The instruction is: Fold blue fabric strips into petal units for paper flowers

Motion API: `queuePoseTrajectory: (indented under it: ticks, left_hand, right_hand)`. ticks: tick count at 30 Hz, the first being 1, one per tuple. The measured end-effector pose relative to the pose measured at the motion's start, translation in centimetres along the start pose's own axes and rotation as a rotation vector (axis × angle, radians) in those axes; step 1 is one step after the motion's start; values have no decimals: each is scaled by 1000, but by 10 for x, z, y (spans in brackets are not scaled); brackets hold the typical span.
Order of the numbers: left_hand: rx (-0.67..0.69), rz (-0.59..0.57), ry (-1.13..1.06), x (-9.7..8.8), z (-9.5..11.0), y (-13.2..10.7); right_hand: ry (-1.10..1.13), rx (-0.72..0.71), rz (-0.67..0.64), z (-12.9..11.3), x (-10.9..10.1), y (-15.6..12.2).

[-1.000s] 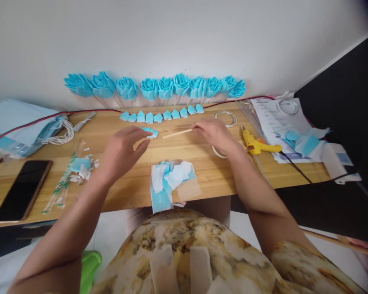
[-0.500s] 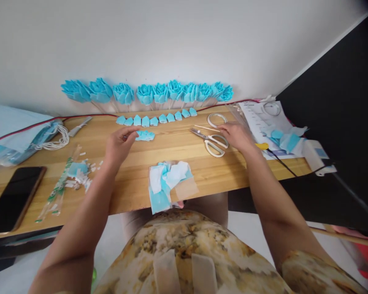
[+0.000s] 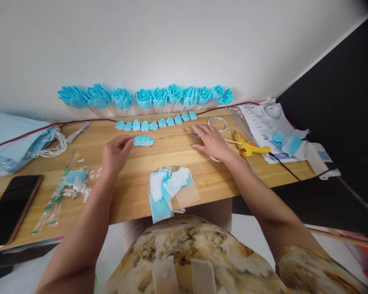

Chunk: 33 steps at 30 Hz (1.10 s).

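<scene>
Pinching the left end of a ruffled light-blue strip (image 3: 144, 141): left hand (image 3: 115, 152), thumb and index fingers pressed together, at the strip's 9 o'clock. Strip lies mid-table (image 3: 130, 175), its upper edge uneven. Right hand (image 3: 210, 141) at 3 o'clock, palm down, fingers spread above scissors (image 3: 215, 159), mostly hidden; cannot tell whether touching. At 12 o'clock, a row of blue petals (image 3: 153, 125). Farther out at 9 o'clock, a clear plastic bag (image 3: 38, 149) containing pale-blue sheets (image 3: 12, 130).
</scene>
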State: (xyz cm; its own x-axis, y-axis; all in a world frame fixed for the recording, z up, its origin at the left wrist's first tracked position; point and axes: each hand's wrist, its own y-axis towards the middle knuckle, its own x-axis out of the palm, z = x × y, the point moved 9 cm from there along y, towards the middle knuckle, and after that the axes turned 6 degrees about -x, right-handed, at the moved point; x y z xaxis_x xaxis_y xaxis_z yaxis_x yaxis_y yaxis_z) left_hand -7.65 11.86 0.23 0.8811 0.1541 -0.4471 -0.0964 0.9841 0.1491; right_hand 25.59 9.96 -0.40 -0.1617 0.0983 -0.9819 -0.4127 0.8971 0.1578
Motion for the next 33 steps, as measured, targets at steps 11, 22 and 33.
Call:
queuePoseTrajectory:
  ticks: [11, 22, 33]
  left_hand:
    - [23, 13, 48, -1, 3, -1]
    - [63, -1, 60, 3, -5, 2]
    - [80, 6, 98, 3, 4, -1]
  right_hand:
    - [-100, 126, -20, 21, 5, -20]
    - [-204, 434, -95, 56, -11, -24]
    - [-255, 371, -198, 77, -12, -18]
